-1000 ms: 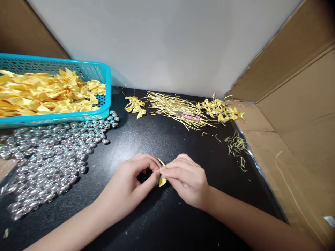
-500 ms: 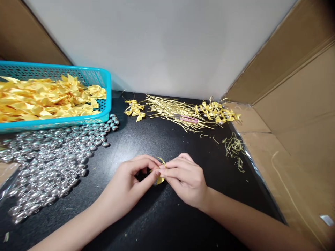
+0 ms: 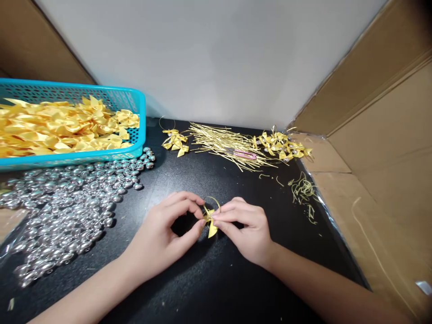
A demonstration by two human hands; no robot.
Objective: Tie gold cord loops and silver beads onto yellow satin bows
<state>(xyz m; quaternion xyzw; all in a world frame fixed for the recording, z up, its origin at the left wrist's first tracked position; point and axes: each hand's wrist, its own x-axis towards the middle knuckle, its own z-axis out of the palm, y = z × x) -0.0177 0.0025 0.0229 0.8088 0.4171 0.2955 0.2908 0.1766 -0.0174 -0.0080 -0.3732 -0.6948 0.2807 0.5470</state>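
A yellow ribbon bow [image 3: 212, 229] is pinched between my two hands above the black table, near its middle. From its top rises a loop of gold cord [image 3: 216, 201]. My left hand [image 3: 177, 222] grips the bow's left side between thumb and fingertips. On the other side, the thumb and fingers of my right hand [image 3: 248, 225] close on the bow's right edge. My fingertips hide part of the bow's centre, so I cannot tell whether a bead sits there.
A blue basket [image 3: 143, 121] of yellow bows [image 3: 67, 128] stands at the back left. Silver beads [image 3: 74, 202] spread before it. Behind my hands lie gold cord lengths [image 3: 216, 139], a pink-handled tool [image 3: 245, 155] and beaded bows [image 3: 283, 146]. Cord scraps [image 3: 303, 189] lie right.
My fingers have spread slightly apart, showing more of the bow and its cord loop. The bow's tail now hangs in view between my hands.
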